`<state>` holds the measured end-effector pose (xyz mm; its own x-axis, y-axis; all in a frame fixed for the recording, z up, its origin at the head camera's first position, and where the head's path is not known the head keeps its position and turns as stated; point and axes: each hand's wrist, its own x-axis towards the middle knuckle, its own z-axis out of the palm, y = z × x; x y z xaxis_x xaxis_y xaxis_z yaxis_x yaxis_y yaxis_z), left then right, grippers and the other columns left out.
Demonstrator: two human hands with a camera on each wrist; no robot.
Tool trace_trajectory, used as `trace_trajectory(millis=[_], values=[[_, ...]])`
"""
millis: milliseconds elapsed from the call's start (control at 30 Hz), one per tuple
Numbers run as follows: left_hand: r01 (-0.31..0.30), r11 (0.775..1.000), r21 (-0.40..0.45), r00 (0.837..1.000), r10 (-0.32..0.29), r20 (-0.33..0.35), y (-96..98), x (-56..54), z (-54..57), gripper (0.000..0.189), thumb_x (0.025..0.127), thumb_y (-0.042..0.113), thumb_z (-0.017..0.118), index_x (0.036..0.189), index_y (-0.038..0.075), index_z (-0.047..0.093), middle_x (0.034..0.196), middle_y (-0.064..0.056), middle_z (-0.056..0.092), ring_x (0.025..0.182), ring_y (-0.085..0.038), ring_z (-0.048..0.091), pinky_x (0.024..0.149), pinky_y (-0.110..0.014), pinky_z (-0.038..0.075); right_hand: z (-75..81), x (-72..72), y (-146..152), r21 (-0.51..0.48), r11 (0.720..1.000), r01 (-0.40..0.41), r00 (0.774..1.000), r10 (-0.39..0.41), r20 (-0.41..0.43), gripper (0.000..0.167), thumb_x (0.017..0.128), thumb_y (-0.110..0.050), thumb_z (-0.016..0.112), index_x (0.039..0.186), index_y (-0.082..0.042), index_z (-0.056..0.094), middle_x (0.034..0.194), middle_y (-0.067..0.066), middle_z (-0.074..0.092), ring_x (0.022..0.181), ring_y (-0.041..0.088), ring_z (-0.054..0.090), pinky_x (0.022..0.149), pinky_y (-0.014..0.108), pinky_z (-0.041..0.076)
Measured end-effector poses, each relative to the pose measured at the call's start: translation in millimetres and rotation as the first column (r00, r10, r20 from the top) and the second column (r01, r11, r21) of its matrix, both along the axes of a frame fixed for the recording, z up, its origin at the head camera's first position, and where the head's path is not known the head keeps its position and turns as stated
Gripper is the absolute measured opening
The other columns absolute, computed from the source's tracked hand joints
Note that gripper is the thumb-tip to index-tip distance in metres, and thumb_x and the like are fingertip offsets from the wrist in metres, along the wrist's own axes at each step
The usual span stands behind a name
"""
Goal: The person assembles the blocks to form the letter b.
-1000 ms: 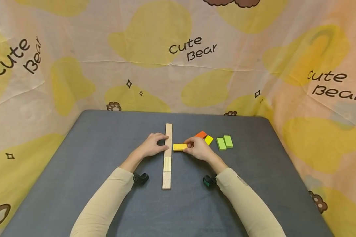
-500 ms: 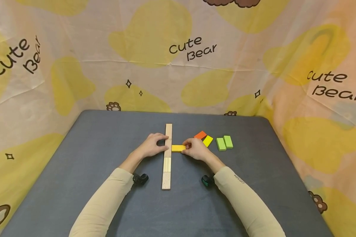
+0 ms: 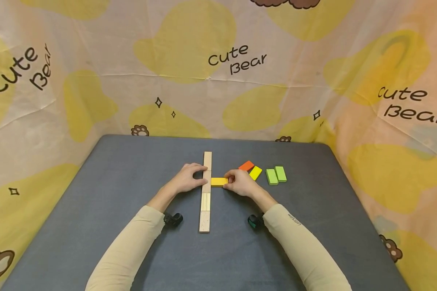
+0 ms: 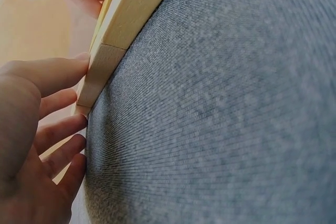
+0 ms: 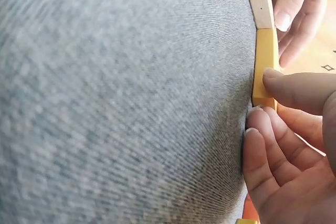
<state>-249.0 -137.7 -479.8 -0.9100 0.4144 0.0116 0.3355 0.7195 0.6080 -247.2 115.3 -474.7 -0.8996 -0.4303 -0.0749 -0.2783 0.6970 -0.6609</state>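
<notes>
A straight row of plain wooden blocks [image 3: 205, 204] runs away from the person along the table. My left hand [image 3: 183, 178] touches its left side with thumb and fingertips, the two spread apart; in the left wrist view the fingers [image 4: 62, 127] lie fairly straight along the wood. My right hand [image 3: 241, 183] pinches the right end of a deep yellow block [image 3: 217, 182]. This block lies crosswise, its left end against the row's right side. In the right wrist view, the thumb is on the yellow block [image 5: 265, 61] and the other fingers are at its near end.
Behind the right hand lie an orange block [image 3: 246, 165] and a brighter yellow block [image 3: 255, 173]. Two light green blocks [image 3: 276, 175] sit side by side farther right. All rest on a grey cloth-covered table [image 3: 113, 194], with a printed fabric wall [image 3: 189, 97] around it.
The right hand has slid the deep yellow block left, closing the small gap to the wooden row, and stays there in the last half second. The left hand has kept its place.
</notes>
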Motion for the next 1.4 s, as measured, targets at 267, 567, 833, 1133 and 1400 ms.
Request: trace_trajectory(millis=[267,567,833,1133,1400], values=[[0.006,1.000,-0.008,1.000,-0.006,0.004,-0.1,-0.4,-1.5,0.054,0.096,0.031,0.071,0.144,0.008,0.059,0.141,-0.015,0.057,0.132,-0.038,0.043,0.109,-0.054,0.036,12.2,4.7,9.6,-0.004,0.999,-0.035,0.999,0.035,-0.005,0.024,0.091,-0.012,0.077,0.112,-0.002,0.073,0.086,0.002,0.063,0.075,0.015,0.055,0.068,0.027,0.048],[0.013,1.000,-0.009,1.000,-0.013,0.003,-0.1,-1.8,0.1,0.055,0.096,0.031,0.070,0.144,0.008,0.058,0.142,-0.016,0.055,0.133,-0.038,0.042,0.109,-0.054,0.036,27.8,6.6,28.0,-0.020,0.999,-0.026,0.999,0.025,-0.028,0.018,0.095,-0.014,0.073,0.110,-0.004,0.074,0.092,0.002,0.067,0.082,0.016,0.060,0.080,0.035,0.051],[0.012,1.000,-0.004,1.000,-0.012,0.002,-1.2,-3.2,-3.2,0.055,0.096,0.031,0.070,0.144,0.008,0.058,0.143,-0.015,0.055,0.134,-0.038,0.041,0.109,-0.055,0.036,35.4,9.4,45.7,-0.039,0.999,0.020,0.993,-0.024,-0.114,0.011,0.095,-0.012,0.072,0.103,-0.006,0.075,0.098,0.003,0.068,0.085,0.018,0.061,0.078,0.036,0.052],[0.007,1.000,-0.011,1.000,-0.007,0.006,-1.4,-1.3,-1.7,0.055,0.097,0.033,0.070,0.145,0.009,0.057,0.143,-0.015,0.055,0.135,-0.038,0.041,0.109,-0.055,0.036,40.6,5.9,67.8,-0.053,0.997,0.059,0.982,-0.067,-0.174,0.015,0.098,-0.014,0.068,0.104,-0.002,0.075,0.097,0.006,0.069,0.084,0.020,0.062,0.073,0.037,0.053],[0.006,1.000,-0.003,1.000,-0.006,0.005,-1.1,-0.3,-1.1,0.055,0.097,0.031,0.070,0.145,0.009,0.058,0.144,-0.015,0.054,0.134,-0.038,0.041,0.109,-0.055,0.036,40.2,-0.9,83.4,-0.037,0.995,0.092,0.980,-0.097,-0.176,0.018,0.099,-0.015,0.066,0.108,-0.002,0.074,0.104,0.009,0.068,0.092,0.025,0.063,0.082,0.044,0.054]])
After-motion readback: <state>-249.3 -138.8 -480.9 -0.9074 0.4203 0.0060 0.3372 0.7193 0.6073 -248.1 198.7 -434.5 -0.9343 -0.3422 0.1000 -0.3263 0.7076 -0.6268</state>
